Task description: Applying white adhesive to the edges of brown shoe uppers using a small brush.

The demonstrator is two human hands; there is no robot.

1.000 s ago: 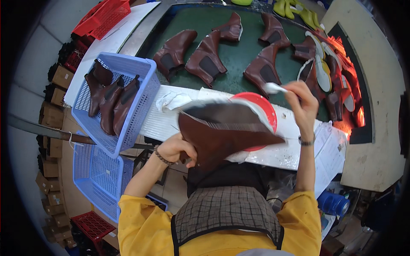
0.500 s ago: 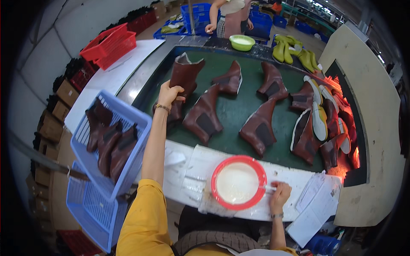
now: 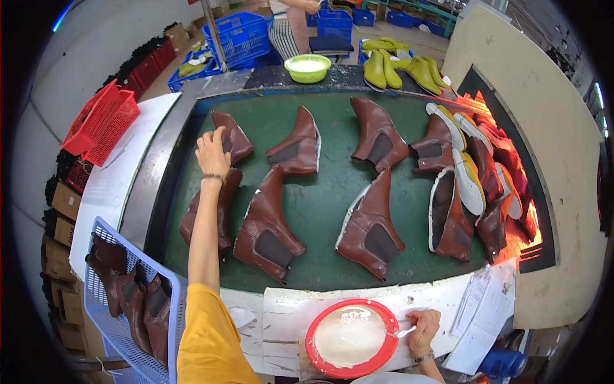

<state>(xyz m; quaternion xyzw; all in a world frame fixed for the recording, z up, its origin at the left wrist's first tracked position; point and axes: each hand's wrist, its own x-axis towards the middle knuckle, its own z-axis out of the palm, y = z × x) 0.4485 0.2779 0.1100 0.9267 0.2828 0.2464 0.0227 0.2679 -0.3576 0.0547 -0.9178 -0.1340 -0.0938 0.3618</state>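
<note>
My left hand (image 3: 213,153) reaches over the far left of the green belt (image 3: 320,211), fingers stretched out against a brown ankle boot (image 3: 234,136) lying there. Below the wrist lies another brown boot (image 3: 228,214), partly covered by my forearm. My right hand (image 3: 423,331) is closed around a white brush (image 3: 401,333) at the rim of a red bowl (image 3: 311,342). White paste-like liquid (image 3: 348,336) fills the bowl; the brush's tip is not clearly visible. More brown boots, such as one near the middle (image 3: 374,233), lie on their sides along the belt.
Boots crowd the glowing opening (image 3: 531,237) of a beige machine (image 3: 511,64) at right. A blue basket (image 3: 182,320) of boots stands at left, near a red crate (image 3: 112,128). Beyond the belt are a green bowl (image 3: 307,75), yellow-green shoe forms (image 3: 384,67) and another person (image 3: 291,29).
My left hand has set the held boot down on the far left of the belt and loosened its fingers. My right hand stays by the bowl with the brush. The view has shifted.
</note>
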